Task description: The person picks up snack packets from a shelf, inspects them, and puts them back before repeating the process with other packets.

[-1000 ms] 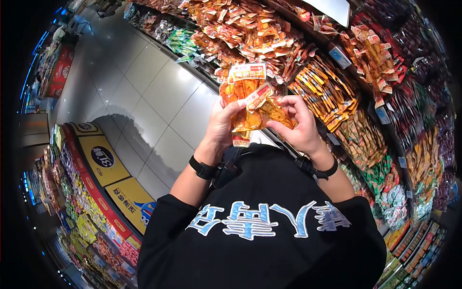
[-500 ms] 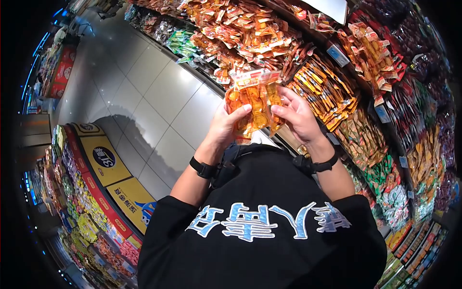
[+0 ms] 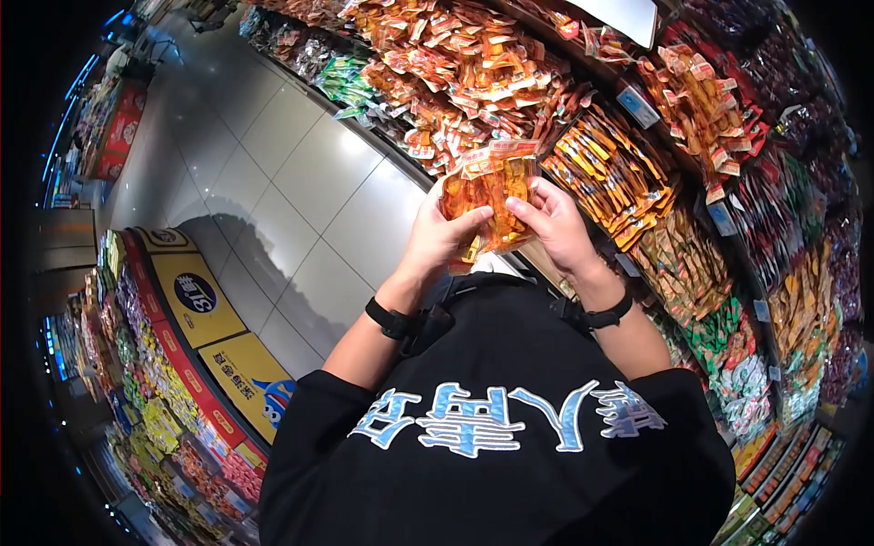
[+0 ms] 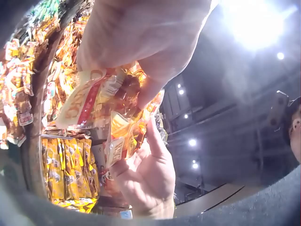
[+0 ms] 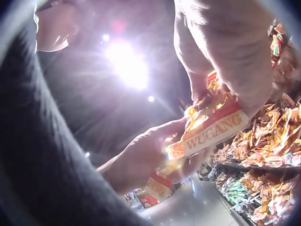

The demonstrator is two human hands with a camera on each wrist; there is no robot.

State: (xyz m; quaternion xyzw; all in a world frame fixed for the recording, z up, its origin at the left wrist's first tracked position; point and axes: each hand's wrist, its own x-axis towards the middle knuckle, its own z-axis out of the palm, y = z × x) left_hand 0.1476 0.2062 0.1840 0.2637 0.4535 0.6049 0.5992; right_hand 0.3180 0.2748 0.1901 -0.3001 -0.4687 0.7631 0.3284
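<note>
Head view: a small stack of snack packets (image 3: 492, 193) is held before the chest, near the shelf (image 3: 628, 173) of similar packets that runs from twelve to four o'clock. The packets are flat pouches of glossy clear film with red-and-white header strips and orange contents. Left hand (image 3: 437, 238) grips the stack's nine o'clock edge, thumb across the front. Right hand (image 3: 553, 227) pinches the three o'clock edge, fingers curled behind. Risk, as judged: slick film layers may slide over one another, so a slackened pinch could drop a rear packet onto the tiled floor (image 3: 300, 209). Hard squeezing could crush the contents.
</note>
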